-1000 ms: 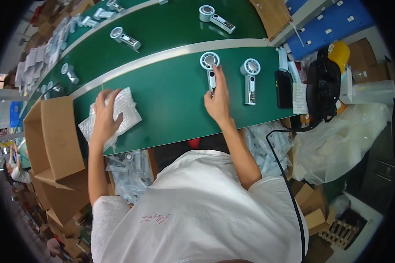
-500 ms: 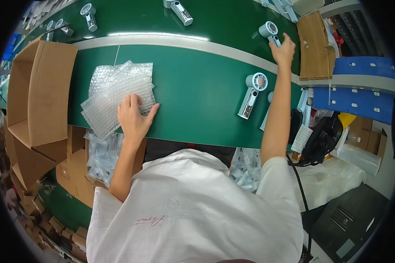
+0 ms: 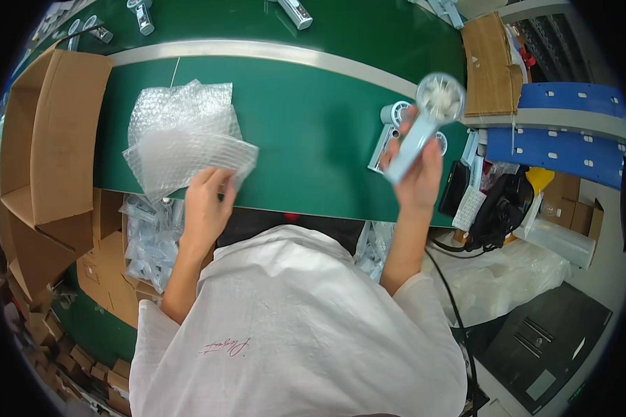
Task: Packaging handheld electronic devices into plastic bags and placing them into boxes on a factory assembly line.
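Note:
My right hand (image 3: 423, 177) grips a light blue handheld fan (image 3: 441, 97) by its handle, above the right part of the green bench. The round head points away from me, with its blades showing. Beneath it, another handheld fan (image 3: 380, 147) lies on the bench, and one more is partly hidden behind my hand. On the left, clear bubble wrap bags (image 3: 181, 118) lie in a loose stack. My left hand (image 3: 206, 205) pinches the near edge of the top bubble wrap bag (image 3: 195, 160), which is lifted and bent at its right corner.
An open cardboard box (image 3: 69, 139) stands on the left. Several more fans lie on the far green belt (image 3: 215, 21) beyond a metal rail (image 3: 257, 52). At the right are a cardboard sheet (image 3: 490, 66), a blue perforated rail (image 3: 563, 101) and a black bag (image 3: 497, 212).
My right hand has picked up the fan from the far belt and brought it nearer. My left hand has closed on the top bubble wrap bag and raised its edge.

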Motion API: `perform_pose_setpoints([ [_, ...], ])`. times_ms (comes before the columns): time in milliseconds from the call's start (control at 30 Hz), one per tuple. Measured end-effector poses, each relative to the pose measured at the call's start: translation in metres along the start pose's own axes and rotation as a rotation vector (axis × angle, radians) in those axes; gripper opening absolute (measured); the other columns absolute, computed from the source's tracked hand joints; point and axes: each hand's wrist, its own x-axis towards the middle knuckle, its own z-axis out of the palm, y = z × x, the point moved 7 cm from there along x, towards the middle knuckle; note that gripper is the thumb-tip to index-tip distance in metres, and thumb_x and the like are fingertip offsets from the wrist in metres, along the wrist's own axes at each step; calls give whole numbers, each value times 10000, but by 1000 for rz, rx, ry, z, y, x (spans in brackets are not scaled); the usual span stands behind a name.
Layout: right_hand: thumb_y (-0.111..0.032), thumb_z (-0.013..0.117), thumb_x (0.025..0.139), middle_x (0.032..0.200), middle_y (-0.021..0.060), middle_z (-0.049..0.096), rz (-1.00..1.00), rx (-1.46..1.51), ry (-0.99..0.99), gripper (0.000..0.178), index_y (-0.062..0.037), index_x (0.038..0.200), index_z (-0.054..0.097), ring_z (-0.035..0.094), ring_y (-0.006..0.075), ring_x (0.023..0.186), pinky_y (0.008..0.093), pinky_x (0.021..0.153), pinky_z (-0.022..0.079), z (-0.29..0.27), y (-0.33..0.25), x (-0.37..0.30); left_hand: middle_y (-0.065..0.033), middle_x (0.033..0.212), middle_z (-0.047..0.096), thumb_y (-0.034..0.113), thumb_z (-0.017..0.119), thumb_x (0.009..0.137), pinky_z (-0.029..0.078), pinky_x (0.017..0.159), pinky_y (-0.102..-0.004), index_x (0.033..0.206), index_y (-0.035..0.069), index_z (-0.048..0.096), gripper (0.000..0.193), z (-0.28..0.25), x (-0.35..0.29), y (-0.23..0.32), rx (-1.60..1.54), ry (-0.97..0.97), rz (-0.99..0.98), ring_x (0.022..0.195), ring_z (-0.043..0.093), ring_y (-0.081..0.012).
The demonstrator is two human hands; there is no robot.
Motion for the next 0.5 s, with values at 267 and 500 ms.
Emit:
perform_pose_setpoints([
  [267,-190,581,969,1214,140,570,350,173,-209,602,-34,1482,306,621,212,795,306,637,528,38,71,-87,-69,726,594,39,672,812,439,580,-325,810,17,619,57,57,-8,8,-33,-94,53,567,498,-226],
  [500,-15,656,867,1250,180,606,-57,-1012,-239,584,-5,1412,448,636,244,885,332,779,533,39,104,-95,-16,735,605,53,652,880,375,508,-243,865,12,643,45,62,11,-31,-451,-179,-126,546,453,-100],
])
